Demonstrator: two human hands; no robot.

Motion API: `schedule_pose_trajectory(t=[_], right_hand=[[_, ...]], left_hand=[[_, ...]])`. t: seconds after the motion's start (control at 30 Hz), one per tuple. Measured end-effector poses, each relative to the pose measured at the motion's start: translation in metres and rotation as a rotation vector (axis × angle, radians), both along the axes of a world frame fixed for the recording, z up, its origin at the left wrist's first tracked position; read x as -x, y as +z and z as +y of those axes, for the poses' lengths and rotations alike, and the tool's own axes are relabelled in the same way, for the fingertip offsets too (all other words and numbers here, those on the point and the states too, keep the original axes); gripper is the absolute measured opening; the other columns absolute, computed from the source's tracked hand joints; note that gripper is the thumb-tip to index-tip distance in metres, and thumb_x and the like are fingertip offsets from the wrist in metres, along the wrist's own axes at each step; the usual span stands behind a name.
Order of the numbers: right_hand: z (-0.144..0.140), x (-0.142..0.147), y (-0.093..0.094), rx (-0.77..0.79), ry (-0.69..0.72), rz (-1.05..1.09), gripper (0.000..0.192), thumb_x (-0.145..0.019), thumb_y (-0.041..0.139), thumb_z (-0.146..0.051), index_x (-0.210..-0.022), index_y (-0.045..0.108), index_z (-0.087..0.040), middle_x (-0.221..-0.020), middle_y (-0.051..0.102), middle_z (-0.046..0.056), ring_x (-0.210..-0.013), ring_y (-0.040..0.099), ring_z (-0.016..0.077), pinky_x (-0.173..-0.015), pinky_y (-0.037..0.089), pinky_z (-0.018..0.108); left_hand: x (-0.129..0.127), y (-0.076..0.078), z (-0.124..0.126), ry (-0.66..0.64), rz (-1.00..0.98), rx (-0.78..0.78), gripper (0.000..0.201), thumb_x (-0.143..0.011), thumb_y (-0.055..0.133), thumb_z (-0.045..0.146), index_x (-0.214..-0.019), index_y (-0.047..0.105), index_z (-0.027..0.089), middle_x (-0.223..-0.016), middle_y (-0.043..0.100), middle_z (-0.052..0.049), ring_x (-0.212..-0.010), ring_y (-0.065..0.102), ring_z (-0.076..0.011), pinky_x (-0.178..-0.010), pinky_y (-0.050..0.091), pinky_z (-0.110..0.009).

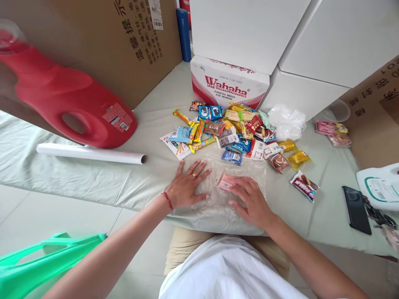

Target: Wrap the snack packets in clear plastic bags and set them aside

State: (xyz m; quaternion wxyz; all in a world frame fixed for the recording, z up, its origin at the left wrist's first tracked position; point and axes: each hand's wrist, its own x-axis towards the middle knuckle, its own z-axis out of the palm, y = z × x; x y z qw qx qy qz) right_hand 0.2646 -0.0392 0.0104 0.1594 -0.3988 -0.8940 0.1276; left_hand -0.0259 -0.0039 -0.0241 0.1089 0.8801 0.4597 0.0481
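A clear plastic bag [237,174] lies flat on the pale green sheet [93,182] in front of me, with a small pink snack packet [225,182] inside it. My left hand [187,185] rests flat on the bag's left edge, fingers spread, a ring on one finger. My right hand [251,199] presses flat on the bag, fingertips touching the pink packet through the plastic. Just beyond the bag sits a pile of several colourful snack packets [230,128].
A red detergent jug [71,104] and a white roll [90,153] lie at left. A Wahaha box [229,85], white boxes and cardboard cartons stand behind. A crumpled clear bag [286,122], a black phone [357,209], keys and a white pouch [380,187] are at right. A green plastic item [40,259] is lower left.
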Motion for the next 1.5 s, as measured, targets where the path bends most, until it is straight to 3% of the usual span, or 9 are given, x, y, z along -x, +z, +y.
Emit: schedule_pose_trajectory(t=[0.13,0.33,0.63,0.9,1.0,1.13,1.27,1.4,1.5], right_hand=[[0.011,0.003,-0.01,-0.002,-0.169,-0.037,0.048,-0.099,0.059,-0.033,-0.145,0.054,-0.021,-0.145,0.055,0.017,-0.133,0.048,0.0341,-0.112,0.04,0.058],[0.026,-0.001,-0.025,-0.05,-0.11,-0.005,0.041,-0.098,0.06,-0.024,-0.139,0.059,-0.021,-0.13,0.067,0.012,-0.127,0.05,0.0314,-0.111,0.041,0.056],[0.034,-0.015,0.009,-0.097,-0.126,0.131,0.04,-0.101,0.054,-0.027,-0.14,0.059,-0.027,-0.132,0.066,0.01,-0.131,0.051,0.0298,-0.112,0.042,0.058],[0.046,-0.048,0.025,-0.132,-0.508,0.224,0.032,-0.098,0.058,-0.039,-0.126,0.066,-0.026,-0.12,0.068,0.011,-0.115,0.061,0.0303,-0.101,0.051,0.053],[0.033,-0.028,0.026,-0.075,-0.364,0.289,0.035,-0.099,0.058,-0.033,-0.133,0.06,-0.027,-0.126,0.063,0.012,-0.118,0.061,0.0274,-0.099,0.054,0.047],[0.011,-0.013,-0.001,-0.012,-0.174,0.233,0.04,-0.1,0.051,-0.022,-0.14,0.054,-0.028,-0.129,0.058,0.013,-0.119,0.059,0.0267,-0.097,0.056,0.047],[-0.001,-0.035,-0.03,-0.087,-0.313,0.198,0.041,-0.099,0.053,-0.023,-0.14,0.054,-0.028,-0.126,0.057,0.014,-0.116,0.058,0.029,-0.095,0.056,0.052],[-0.009,-0.052,-0.023,-0.123,-0.454,0.25,0.039,-0.099,0.055,-0.026,-0.138,0.055,-0.029,-0.126,0.056,0.014,-0.115,0.06,0.0296,-0.095,0.056,0.052],[-0.017,-0.045,-0.008,-0.036,-0.351,0.316,0.041,-0.098,0.057,-0.022,-0.138,0.054,-0.031,-0.127,0.056,0.012,-0.117,0.061,0.0271,-0.095,0.057,0.046]], left_hand=[[0.004,0.001,-0.001,-0.009,0.003,0.023,0.092,-0.087,0.046,0.08,-0.161,0.03,0.027,-0.169,0.024,-0.016,-0.155,0.024,-0.0404,-0.119,-0.007,-0.07],[0.011,-0.002,-0.007,-0.017,0.019,0.021,0.091,-0.087,0.047,0.081,-0.16,0.032,0.03,-0.169,0.022,-0.014,-0.155,0.024,-0.0399,-0.117,-0.015,-0.071],[0.011,-0.001,-0.005,-0.019,0.047,0.048,0.096,-0.081,0.055,0.08,-0.16,0.031,0.032,-0.169,0.025,-0.014,-0.155,0.022,-0.0421,-0.118,-0.009,-0.073],[0.01,0.0,-0.003,-0.019,0.05,0.11,0.107,-0.075,0.055,0.087,-0.162,0.027,0.031,-0.17,0.019,-0.016,-0.156,0.016,-0.0436,-0.115,-0.017,-0.073],[0.01,0.003,-0.002,-0.022,0.066,0.135,0.107,-0.076,0.057,0.085,-0.162,0.025,0.03,-0.171,0.015,-0.017,-0.157,0.015,-0.0437,-0.113,-0.019,-0.074],[0.015,0.004,-0.002,-0.019,0.065,0.128,0.105,-0.078,0.056,0.083,-0.163,0.023,0.029,-0.171,0.016,-0.017,-0.156,0.016,-0.0435,-0.117,-0.012,-0.073],[0.022,0.001,-0.001,0.018,0.039,0.135,0.085,-0.093,0.041,0.074,-0.163,0.022,0.029,-0.171,0.019,-0.014,-0.157,0.02,-0.0381,-0.121,-0.004,-0.069],[0.025,0.009,0.002,0.093,0.005,0.135,0.067,-0.101,0.034,0.061,-0.16,0.032,0.031,-0.17,0.024,-0.009,-0.155,0.024,-0.0358,-0.122,0.015,-0.064],[0.016,0.029,0.006,0.25,-0.023,0.056,0.057,-0.101,0.038,0.054,-0.148,0.054,0.025,-0.166,0.034,-0.012,-0.147,0.033,-0.0406,-0.113,0.033,-0.062]])
